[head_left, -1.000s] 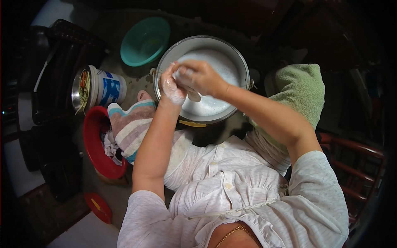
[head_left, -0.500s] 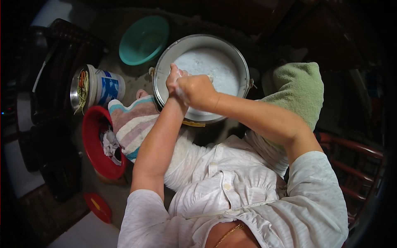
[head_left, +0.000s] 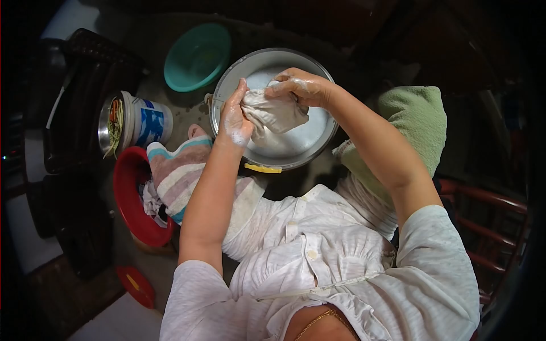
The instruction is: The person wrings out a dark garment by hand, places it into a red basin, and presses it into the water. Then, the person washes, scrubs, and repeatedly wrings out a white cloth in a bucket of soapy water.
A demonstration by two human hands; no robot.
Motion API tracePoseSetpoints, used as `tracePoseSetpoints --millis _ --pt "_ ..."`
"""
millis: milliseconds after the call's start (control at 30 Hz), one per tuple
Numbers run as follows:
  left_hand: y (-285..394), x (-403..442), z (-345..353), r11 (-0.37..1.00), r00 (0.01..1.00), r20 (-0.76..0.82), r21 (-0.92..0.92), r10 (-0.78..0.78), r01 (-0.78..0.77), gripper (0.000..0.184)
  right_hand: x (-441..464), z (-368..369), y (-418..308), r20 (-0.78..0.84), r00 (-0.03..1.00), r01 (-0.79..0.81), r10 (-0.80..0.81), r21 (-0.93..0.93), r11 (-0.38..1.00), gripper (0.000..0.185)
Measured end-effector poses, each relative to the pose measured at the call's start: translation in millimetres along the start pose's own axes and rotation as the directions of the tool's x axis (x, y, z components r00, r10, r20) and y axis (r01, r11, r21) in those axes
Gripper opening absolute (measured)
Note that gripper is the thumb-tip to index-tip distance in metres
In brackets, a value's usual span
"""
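Observation:
A wet, whitish cloth (head_left: pixel 275 113) is stretched between my two hands above a round metal pot (head_left: pixel 307 161). My left hand (head_left: pixel 235 115), with suds on the wrist, grips the cloth's left side, thumb up. The fingers of my right hand (head_left: pixel 300 86) pinch its upper right part, and foam clings to them too. Below the cloth, whitish soapy water (head_left: pixel 318 128) shows inside the pot.
A teal basin (head_left: pixel 196 57) stands behind left of the pot. Further left are a white-and-blue bucket (head_left: pixel 151 120) and a red basin (head_left: pixel 128 193) holding cloths. A striped towel (head_left: pixel 185 170) and a green towel (head_left: pixel 418 122) cover my knees. Right: a reddish chair frame (head_left: pixel 489 199).
My hands were pressed together around the cloth. Now they are apart, my right hand having moved up and to the right, and the cloth is spread out between them.

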State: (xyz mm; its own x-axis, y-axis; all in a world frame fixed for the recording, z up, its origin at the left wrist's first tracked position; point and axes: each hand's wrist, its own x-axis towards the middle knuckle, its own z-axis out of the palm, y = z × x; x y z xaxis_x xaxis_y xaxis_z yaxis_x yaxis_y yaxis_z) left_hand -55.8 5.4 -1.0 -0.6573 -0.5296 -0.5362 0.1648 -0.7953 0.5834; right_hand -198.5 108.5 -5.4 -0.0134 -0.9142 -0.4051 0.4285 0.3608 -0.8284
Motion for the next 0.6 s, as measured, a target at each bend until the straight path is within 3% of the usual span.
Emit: tracePoseSetpoints --millis 133,200,300,367,433,467,533,567,600 --pt "-3 1 -6 0.991 0.995 0.0 0.087 0.104 -0.104 0.027 0 7 4 -0.104 0.986 0.145 -0.131 0.144 0.979 0.029" --pt "-4 -1 -5 0.986 0.995 -0.023 0.133 0.102 -0.098 0.026 4 15 5 -0.23 0.957 0.233 -0.175 0.255 0.938 0.023" --pt "-6 -3 1 0.978 0.986 -0.109 0.18 0.127 -0.106 0.029 2 35 2 -0.233 0.954 0.244 -0.19 0.226 0.943 0.022" --pt "-5 -2 -5 0.976 0.974 -0.172 0.182 0.148 -0.116 0.034 -4 56 3 -0.178 0.89 0.392 -0.419 -0.171 0.904 0.03" --pt "-3 0 -17 0.983 0.989 -0.132 0.179 0.074 -0.05 0.037 -3 79 17 -0.045 0.753 0.463 -0.656 -0.672 0.578 0.029" --pt "-5 -1 -15 0.983 0.989 -0.129 0.179 0.07 -0.046 0.037 -4 81 21 -0.049 0.753 0.459 -0.656 -0.674 0.578 0.029" --pt "-9 -15 11 0.995 0.986 -0.145 0.027 -0.086 0.091 0.034 -5 84 28 0.036 0.695 0.257 -0.719 -0.945 0.201 0.027" --pt "-14 -22 17 0.986 0.975 -0.149 -0.052 -0.165 0.158 0.033 -2 78 30 0.033 0.698 0.253 -0.715 -0.946 0.204 0.027" --pt "-19 -22 18 0.981 0.988 -0.086 -0.156 -0.128 0.114 0.031 2 66 22 -0.052 0.68 0.16 -0.732 -0.963 0.217 0.025"
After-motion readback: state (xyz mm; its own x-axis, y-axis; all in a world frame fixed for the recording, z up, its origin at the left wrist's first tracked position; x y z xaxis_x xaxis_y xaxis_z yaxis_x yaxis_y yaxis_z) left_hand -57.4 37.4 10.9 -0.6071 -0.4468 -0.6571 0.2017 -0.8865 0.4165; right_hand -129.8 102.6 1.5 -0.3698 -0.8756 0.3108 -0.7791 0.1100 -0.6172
